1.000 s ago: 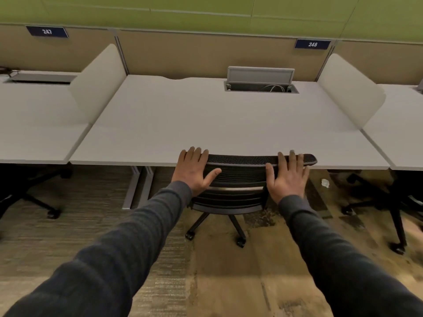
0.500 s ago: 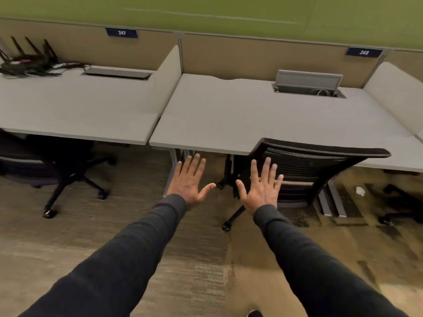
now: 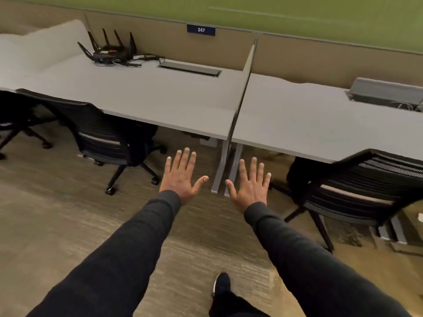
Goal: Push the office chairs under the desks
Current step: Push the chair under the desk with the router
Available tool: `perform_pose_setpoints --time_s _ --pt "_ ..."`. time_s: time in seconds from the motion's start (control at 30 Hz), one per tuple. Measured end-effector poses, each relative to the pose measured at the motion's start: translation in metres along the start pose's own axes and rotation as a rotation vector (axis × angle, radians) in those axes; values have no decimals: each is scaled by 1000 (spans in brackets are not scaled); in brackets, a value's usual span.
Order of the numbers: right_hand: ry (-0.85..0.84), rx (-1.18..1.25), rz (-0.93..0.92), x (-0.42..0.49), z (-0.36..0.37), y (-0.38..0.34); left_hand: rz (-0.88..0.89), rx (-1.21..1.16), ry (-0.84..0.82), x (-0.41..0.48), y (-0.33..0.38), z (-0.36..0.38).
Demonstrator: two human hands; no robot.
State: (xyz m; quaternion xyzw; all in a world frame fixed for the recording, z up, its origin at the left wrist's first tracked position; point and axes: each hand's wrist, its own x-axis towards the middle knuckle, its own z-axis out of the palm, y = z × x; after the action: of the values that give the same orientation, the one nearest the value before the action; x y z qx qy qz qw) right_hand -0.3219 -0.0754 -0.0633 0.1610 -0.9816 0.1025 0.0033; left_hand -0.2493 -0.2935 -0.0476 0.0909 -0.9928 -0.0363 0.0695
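From the head view, both arms in dark sleeves reach forward over the carpeted floor (image 3: 57, 225); the left hand (image 3: 180, 177) and the right hand (image 3: 250, 186) are held flat, palms down, fingers (image 3: 187, 156) spread wide and holding nothing; neither hand touches a chair or a desk; they hover side by side in front of the grey desk legs (image 3: 219, 170) where two desks meet.

The left desk (image 3: 146, 92) runs across the far left; a thin divider panel (image 3: 242, 88) stands upright between it and the right desk (image 3: 304, 117); a blue plate reading 247 (image 3: 201, 29) sits on the tan back panel behind the left desk, below a green wall.

The left office chair (image 3: 100, 133), black with a mesh back, stands at the near edge of the left desk, its backrest top level with the desk edge and its wheeled base on the floor just under and in front of the desk; the right office chair (image 3: 357, 186), also black mesh, stands at the near edge of the right desk, turned at an angle, its backrest overlapping the desk edge at the right border; part of another dark chair base (image 3: 18, 129) shows at the far left.

On the left desk, far side, lies a black router with upright antennas (image 3: 109, 50), cables trailing beside it; near it is a closed cable hatch (image 3: 190, 68); the right desk has an open cable hatch (image 3: 386, 92) with wires inside; a dark shoe (image 3: 221, 285) shows at the bottom on the floor.
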Motion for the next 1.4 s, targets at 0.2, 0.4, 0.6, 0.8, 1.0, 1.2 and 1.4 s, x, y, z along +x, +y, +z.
perform_pose_setpoints --time_s 0.2,0.4,0.6,0.8,1.0,1.2,1.4 --pt "-16 24 -86 55 31 -99 -45 -17 22 18 -94 7" --pt "-76 43 -88 136 67 -198 -80 30 -10 76 -211 5" --pt "-114 58 -142 222 79 -305 -161 63 -20 141 -336 -17" --pt "-81 57 -206 287 78 -415 -228 71 4 181 -441 -38" --pt "-64 67 -190 335 104 -525 -211 62 -2 217 -562 -40" --pt "-50 98 -76 361 132 -640 -125 96 -54 249 -697 -42" --pt "-65 109 2 385 146 -724 -113 82 -94 284 -802 -53"
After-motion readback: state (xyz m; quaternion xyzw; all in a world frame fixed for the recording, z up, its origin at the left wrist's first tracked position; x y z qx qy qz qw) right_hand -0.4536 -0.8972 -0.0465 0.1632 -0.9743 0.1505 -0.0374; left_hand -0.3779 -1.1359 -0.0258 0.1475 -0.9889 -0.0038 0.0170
